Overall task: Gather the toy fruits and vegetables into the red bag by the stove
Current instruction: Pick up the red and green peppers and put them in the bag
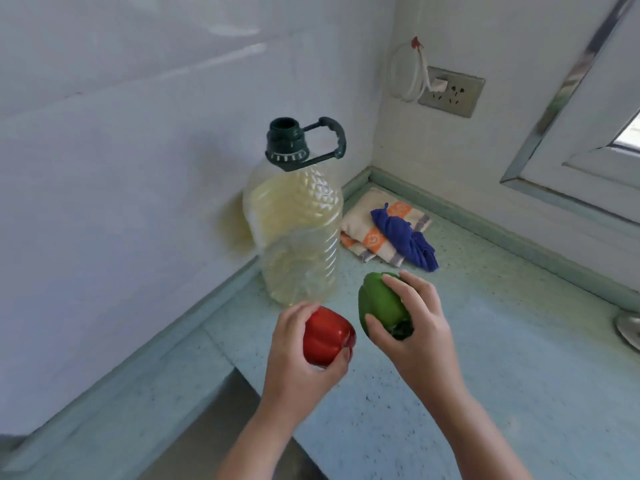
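Observation:
My left hand [298, 355] grips a glossy red toy bell pepper [327, 336], held just above the pale green countertop [485, 358]. Beside it, my right hand [415, 327] is wrapped around a green toy bell pepper [379, 301], whose dark stem points toward me. The two peppers sit side by side, a small gap apart, in front of the oil bottle. Neither the red bag nor a stove shows in this view.
A large clear oil bottle [298, 237] with a dark green cap and handle stands against the left wall. Folded cloths [377, 233] and a blue rag [408, 240] lie in the corner. A wall socket [450, 91] is above. A metal rim [630, 329] shows at the right edge.

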